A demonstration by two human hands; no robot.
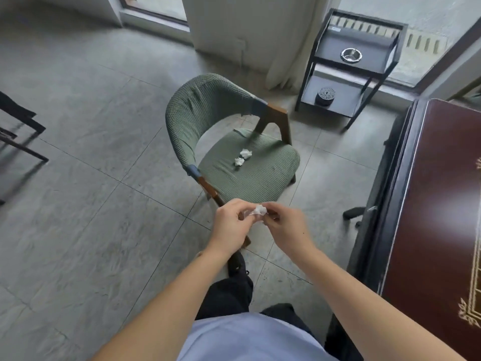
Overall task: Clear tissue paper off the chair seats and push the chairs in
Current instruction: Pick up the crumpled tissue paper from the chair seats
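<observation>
Hands, left hand (230, 225) and right hand (285, 226), pinch one crumpled white tissue wad (259, 210) together. Two more white paper wads (242, 157) lie on the green fabric chair seat (260, 173); collecting them likely comes next.

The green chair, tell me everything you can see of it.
The green chair stands on the tiled floor, pulled out from the dark wooden table. Ribbed green fabric covers its curved back and padded seat; brown wooden arms and legs show. Two crumpled tissue balls lie on the seat. No hand touches it.
</observation>
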